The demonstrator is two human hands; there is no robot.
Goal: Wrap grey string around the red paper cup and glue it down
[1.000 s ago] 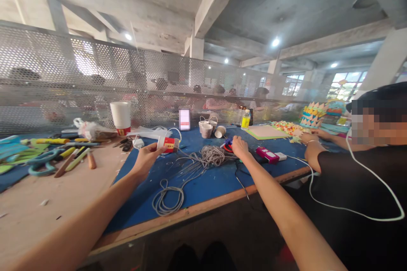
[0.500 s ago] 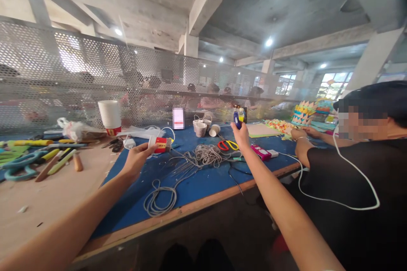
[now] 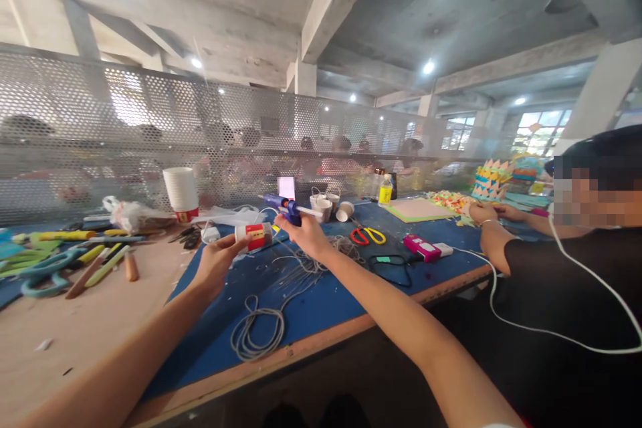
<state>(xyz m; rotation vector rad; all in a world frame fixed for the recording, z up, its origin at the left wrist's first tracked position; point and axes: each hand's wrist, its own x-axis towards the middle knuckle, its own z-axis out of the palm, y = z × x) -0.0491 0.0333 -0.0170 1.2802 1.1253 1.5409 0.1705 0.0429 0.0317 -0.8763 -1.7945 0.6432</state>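
Observation:
My left hand [image 3: 221, 257] is closed around a red and white paper cup [image 3: 257, 236], tipped on its side above the blue table. In my right hand [image 3: 307, 235] is a blue glue gun [image 3: 285, 206] with a white glue stick in its back end; its nozzle points left, above and beyond the cup and apart from it. Below my right wrist lies a tangle of grey cord [image 3: 346, 247], partly hidden by the arm. A separate coil of grey cord [image 3: 258, 334] rests nearer the table's front edge.
A stack of paper cups [image 3: 180, 190] stands at back left, near blue-handled scissors [image 3: 47, 274] and other tools. Scissors with red and yellow handles [image 3: 368, 235], a pink box [image 3: 422, 247] and a yellow-labelled bottle [image 3: 385, 190] lie or stand rightward. A co-worker [image 3: 576, 267] sits at right.
My right hand has swung left with the glue gun, from near the bottle to just beside the cup. My left hand keeps holding the cup, and the view has shifted slightly.

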